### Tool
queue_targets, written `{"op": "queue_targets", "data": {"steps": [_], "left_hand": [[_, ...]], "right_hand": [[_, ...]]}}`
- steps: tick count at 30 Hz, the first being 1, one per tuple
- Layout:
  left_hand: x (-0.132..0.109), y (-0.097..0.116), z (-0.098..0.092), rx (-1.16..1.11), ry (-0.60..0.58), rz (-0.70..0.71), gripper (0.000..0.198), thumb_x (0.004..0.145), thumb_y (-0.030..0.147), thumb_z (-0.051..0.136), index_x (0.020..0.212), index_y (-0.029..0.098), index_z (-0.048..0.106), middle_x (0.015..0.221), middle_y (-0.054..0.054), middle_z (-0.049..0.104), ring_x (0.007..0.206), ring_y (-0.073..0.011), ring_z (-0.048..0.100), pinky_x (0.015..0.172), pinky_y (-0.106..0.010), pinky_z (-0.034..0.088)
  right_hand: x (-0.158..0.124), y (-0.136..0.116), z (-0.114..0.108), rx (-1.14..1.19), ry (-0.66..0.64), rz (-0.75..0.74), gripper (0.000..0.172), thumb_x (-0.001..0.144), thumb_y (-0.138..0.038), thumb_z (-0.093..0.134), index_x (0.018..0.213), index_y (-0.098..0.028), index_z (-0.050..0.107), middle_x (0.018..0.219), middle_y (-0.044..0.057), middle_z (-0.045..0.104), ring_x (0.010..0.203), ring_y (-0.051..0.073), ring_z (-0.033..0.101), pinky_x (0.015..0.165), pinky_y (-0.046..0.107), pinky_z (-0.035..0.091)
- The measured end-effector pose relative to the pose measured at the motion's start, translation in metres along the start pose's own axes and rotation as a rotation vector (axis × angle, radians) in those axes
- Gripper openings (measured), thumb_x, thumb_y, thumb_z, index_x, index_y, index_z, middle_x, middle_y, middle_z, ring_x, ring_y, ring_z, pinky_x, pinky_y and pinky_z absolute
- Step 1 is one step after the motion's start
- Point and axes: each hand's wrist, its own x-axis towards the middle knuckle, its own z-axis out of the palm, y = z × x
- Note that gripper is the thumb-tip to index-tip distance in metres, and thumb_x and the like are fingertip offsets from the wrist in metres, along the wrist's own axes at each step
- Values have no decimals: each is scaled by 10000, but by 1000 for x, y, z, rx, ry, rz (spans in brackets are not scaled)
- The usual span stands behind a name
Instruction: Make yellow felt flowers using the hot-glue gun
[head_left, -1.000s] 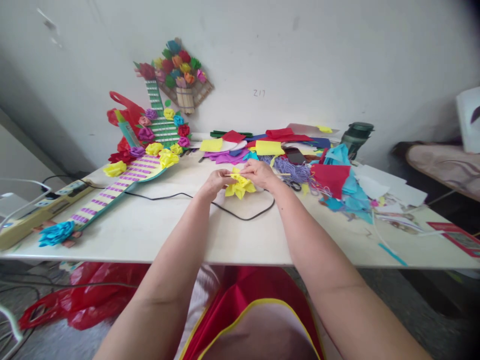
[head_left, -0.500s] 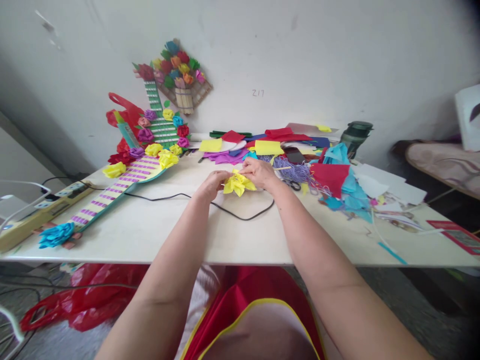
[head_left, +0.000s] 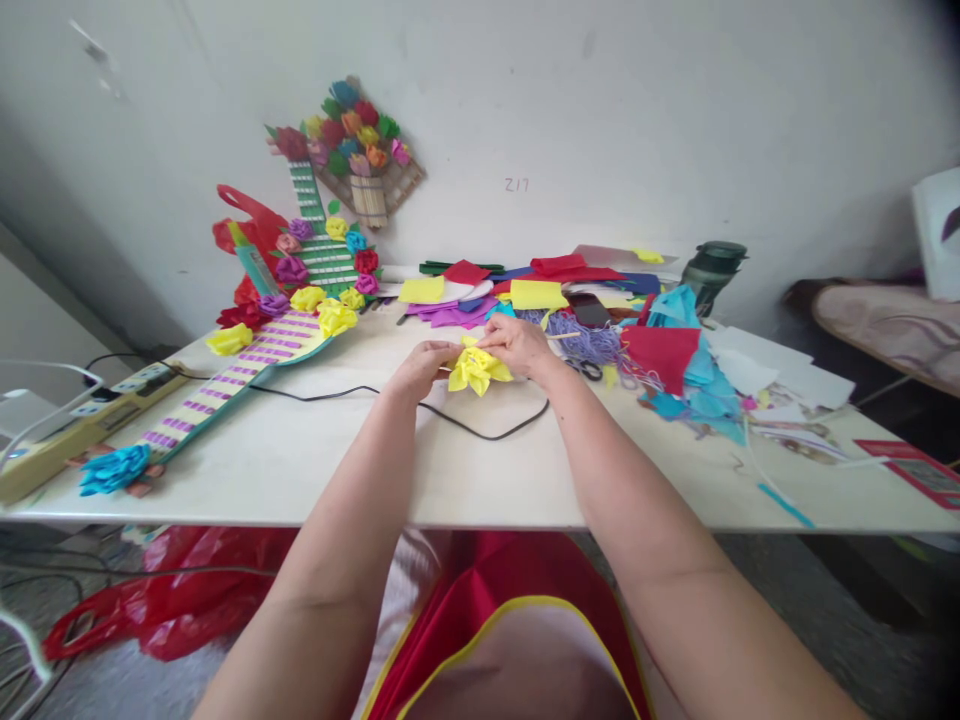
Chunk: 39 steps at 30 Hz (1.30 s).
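A yellow paper flower [head_left: 478, 370] is held up above the table between my two hands, its petals spread toward me. My left hand [head_left: 427, 368] grips it at its left side, with fingers closed. From the upper right, my right hand [head_left: 517, 345] pinches the flower's edge with thumb and fingers. A thin pale stick [head_left: 564, 336] pokes out to the right behind my right hand; whether that hand holds it I cannot tell. Beneath the flower a black cable [head_left: 487, 437] runs across the white table [head_left: 495, 490].
To the left lies a striped guitar-shaped board [head_left: 247, 365] with paper flowers, beside a power strip [head_left: 90, 425]. A green one [head_left: 330, 262] leans on the wall. Coloured sheets [head_left: 457, 305], purple shreds [head_left: 589, 342], scissors [head_left: 591, 371] and a dark bottle [head_left: 711, 275] stand or lie behind and right.
Almost nothing differs. The flower has shifted very slightly in my fingers, and both hands keep their places around it.
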Motion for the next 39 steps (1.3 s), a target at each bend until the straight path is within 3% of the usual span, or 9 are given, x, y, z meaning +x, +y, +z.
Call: {"op": "queue_targets", "data": {"steps": [10,17,21,26,32,39], "left_hand": [[-3,6,3,152,12,137,446,542,555,825,623,148,659,604,-23,629,629,-132,558,654,-264,445],[0,3,1,353,32,263,425,666,576,743,681,156,682,620,-11,627,604,-133,526,604,-258,394],[0,4,3,345,43,294,430,663,582,740,676,159,659,612,-4,607,614,-135,525,612,-261,392],[-7,10,8,145,-28,246,449,602,559,793,693,146,642,650,-17,628,636,-137,557,641,-266,424],[-7,9,8,36,-33,137,425,468,363,867,749,141,638,665,-16,655,607,-133,572,604,-257,412],[-4,8,7,-10,-11,33,300,484,282,795,709,148,648,621,-9,629,548,-117,549,528,-239,355]], "right_hand": [[1,14,3,101,-81,-44,221,856,-252,642,1001,-257,808,997,32,734,890,173,653,744,263,461],[-3,12,-2,170,-159,61,228,853,-269,653,1021,-292,805,970,0,795,872,186,705,737,256,489],[-4,6,-7,164,-130,79,225,852,-241,659,1014,-295,805,1037,11,788,958,212,722,796,284,522],[-4,3,-9,160,-69,91,230,840,-250,683,1029,-320,792,1076,-6,775,1033,220,722,886,314,545],[-2,2,-7,94,-67,84,236,857,-233,655,1027,-327,789,1104,-13,763,1065,207,717,886,289,540],[-3,-5,-9,0,-94,78,260,875,-237,619,1042,-343,788,1115,-24,763,1066,210,713,847,280,528]]}}
